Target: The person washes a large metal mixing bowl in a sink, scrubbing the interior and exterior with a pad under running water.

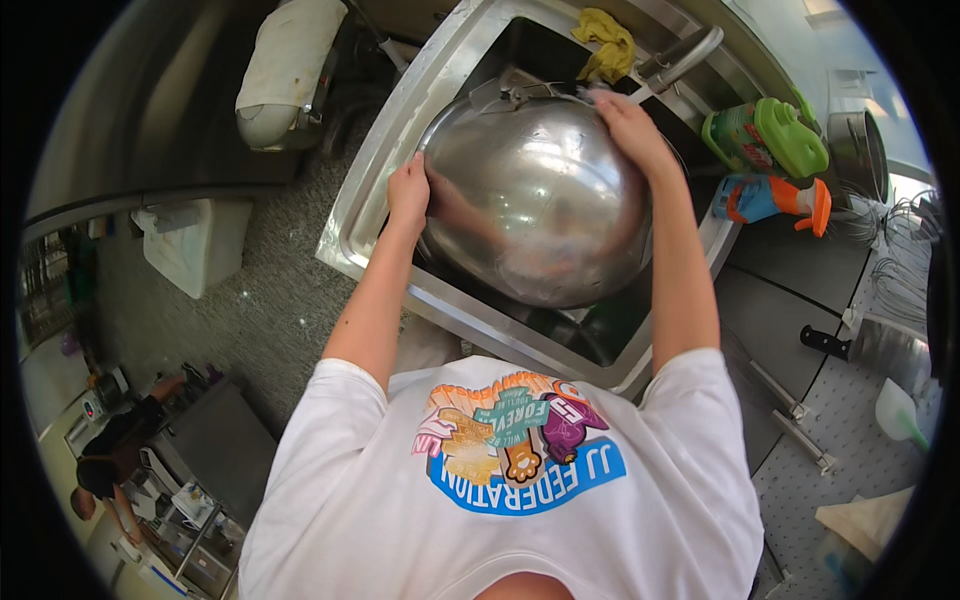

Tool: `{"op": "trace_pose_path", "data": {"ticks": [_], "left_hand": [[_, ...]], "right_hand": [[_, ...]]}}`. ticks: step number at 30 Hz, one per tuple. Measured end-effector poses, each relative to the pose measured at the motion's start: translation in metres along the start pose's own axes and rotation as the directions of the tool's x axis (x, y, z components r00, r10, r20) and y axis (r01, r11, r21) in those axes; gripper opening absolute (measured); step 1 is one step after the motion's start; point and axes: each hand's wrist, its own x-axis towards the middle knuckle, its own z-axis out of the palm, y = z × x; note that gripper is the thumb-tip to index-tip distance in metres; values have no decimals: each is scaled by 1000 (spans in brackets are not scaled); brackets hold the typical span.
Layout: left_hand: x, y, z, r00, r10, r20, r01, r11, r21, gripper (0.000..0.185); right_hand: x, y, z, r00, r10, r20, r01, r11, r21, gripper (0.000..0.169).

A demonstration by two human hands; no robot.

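A large, shiny metal bowl (540,202) sits tilted in a stainless steel sink (480,304), its rounded outside facing me. My left hand (409,191) grips the bowl's rim at the left. At the upper right of the bowl, my right hand (634,131) has its fingers around a pale, blurred item, perhaps a scrubbing pad, against the rim. The faucet (686,60) reaches over the sink just beyond that hand. A yellow cloth (609,45) hangs over the sink's far edge.
Right of the sink stand a green jug (772,135) and a spray bottle (772,202). Wire whisks (900,281), a black-handled knife (825,342) and a spatula (896,412) lie farther right. A white bin (199,244) stands on the floor at left; another person (112,457) bends over a distant counter.
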Motion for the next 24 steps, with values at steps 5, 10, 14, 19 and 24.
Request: {"op": "trace_pose_path", "data": {"ticks": [5,10,14,19,24], "left_hand": [[36,-5,-5,997,-36,62,23,979,204,44],[35,13,2,996,-13,93,-11,969,248,44],[52,-1,6,995,14,97,-43,950,309,44],[63,-11,6,993,-9,115,-29,945,327,45],[66,-13,4,992,-28,126,-13,948,318,45]], "right_hand": [[-126,-94,44,817,-576,0,517,733,-442,45],[-174,-99,55,804,-577,143,561,657,-503,45],[-82,-90,46,853,-509,-116,386,765,-516,30],[-95,-87,79,758,-652,19,547,621,-561,35],[-122,-132,82,822,-538,187,535,616,-578,39]]}}
